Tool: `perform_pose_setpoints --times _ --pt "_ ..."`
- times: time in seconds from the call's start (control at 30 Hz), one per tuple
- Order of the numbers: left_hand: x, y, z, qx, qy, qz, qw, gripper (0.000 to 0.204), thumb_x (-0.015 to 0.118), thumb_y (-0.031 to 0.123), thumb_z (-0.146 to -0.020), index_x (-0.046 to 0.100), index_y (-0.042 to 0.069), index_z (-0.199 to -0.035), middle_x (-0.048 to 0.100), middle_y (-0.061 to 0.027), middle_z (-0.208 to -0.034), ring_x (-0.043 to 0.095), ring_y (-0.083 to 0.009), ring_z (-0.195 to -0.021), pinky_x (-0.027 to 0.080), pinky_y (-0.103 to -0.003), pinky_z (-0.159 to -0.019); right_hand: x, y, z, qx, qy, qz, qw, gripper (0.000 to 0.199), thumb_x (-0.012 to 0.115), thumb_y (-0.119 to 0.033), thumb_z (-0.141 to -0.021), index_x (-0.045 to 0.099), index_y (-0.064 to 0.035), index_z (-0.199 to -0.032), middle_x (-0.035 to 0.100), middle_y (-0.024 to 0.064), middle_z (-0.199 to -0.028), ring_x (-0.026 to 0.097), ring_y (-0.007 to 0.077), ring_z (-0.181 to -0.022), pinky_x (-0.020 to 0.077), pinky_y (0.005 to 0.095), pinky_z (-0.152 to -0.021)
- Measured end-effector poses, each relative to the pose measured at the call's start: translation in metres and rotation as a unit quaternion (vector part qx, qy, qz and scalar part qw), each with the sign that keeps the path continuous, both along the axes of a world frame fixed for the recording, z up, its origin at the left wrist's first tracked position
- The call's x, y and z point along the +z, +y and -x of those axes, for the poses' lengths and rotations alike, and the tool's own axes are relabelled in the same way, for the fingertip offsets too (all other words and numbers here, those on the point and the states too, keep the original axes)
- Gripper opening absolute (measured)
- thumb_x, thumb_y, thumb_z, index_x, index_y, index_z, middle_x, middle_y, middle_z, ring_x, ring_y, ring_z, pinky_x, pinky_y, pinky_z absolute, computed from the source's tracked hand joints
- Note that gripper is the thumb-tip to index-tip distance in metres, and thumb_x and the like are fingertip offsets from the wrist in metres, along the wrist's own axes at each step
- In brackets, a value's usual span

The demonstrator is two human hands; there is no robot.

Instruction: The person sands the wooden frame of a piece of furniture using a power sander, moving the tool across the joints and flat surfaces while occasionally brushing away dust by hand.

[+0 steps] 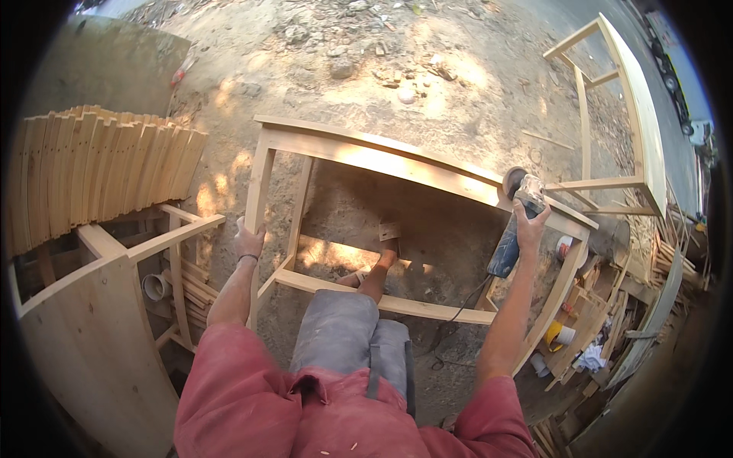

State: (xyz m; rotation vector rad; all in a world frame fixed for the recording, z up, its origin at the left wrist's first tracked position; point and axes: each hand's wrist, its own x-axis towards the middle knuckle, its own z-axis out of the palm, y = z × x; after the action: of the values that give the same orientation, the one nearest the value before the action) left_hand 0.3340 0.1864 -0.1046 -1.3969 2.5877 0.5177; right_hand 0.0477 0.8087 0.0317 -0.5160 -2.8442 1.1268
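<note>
In front of me a pale wooden table frame [382, 158] lies tipped, its long rail running across the far side. My left hand [249, 243] is closed around one of its legs [260, 179] at the left. An angle grinder [505, 248] with a dark blue body is gripped in my right hand [529, 227]. Its round disc [514, 182] is at the right part of the long rail; whether it touches the wood I cannot tell. From the grinder's lower end a black cord [462, 307] trails to the ground. One of my feet [389, 246] is inside the frame.
Many wooden slats [99, 168] are stacked at the left, above a panelled wooden frame [92, 336]. Another wooden frame [622, 99] stands at the far right. Scrap wood and a yellow-and-white roll-like object [560, 336] lie to the right. Rubble [343, 65] covers the ground beyond.
</note>
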Motion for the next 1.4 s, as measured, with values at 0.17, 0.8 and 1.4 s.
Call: perform_pose_setpoints --times 0.17,0.8,1.4 --pt "-0.021 -0.005 -0.014 0.011 -0.009 0.005 1.000 0.060 0.072 0.050 -0.084 0.053 0.016 -0.130 0.073 -0.0244 -0.095 0.071 -0.0442 -0.093 0.057 -0.056 -0.078 0.017 -0.172 -0.025 0.076 -0.035 0.004 0.996 0.089 0.081 -0.041 -0.084 0.031 -0.0070 -0.149 0.062 0.0314 -0.130 0.061 0.0480 -0.122 0.0480 0.0517 -0.103" --pt "0.005 -0.009 -0.010 0.037 0.028 -0.070 0.996 0.052 0.072 0.049 -0.083 0.059 0.019 -0.123 0.073 -0.0161 -0.110 0.071 -0.0395 -0.099 0.056 -0.052 -0.084 0.007 -0.473 -0.019 0.296 -0.074 -0.015 0.952 0.093 0.073 -0.053 -0.086 0.021 -0.0098 -0.150 0.068 0.0333 -0.117 0.066 0.0511 -0.110 0.0507 0.0558 -0.095" --pt "-0.009 -0.012 -0.013 0.035 0.067 -0.085 0.994 0.045 0.074 0.041 -0.084 0.059 0.017 -0.119 0.073 -0.0160 -0.106 0.070 -0.0404 -0.097 0.056 -0.053 -0.083 0.021 -0.580 -0.032 0.364 -0.158 -0.052 0.916 0.100 0.075 -0.052 -0.084 0.017 -0.0077 -0.152 0.068 0.0337 -0.115 0.066 0.0517 -0.110 0.0508 0.0548 -0.097"
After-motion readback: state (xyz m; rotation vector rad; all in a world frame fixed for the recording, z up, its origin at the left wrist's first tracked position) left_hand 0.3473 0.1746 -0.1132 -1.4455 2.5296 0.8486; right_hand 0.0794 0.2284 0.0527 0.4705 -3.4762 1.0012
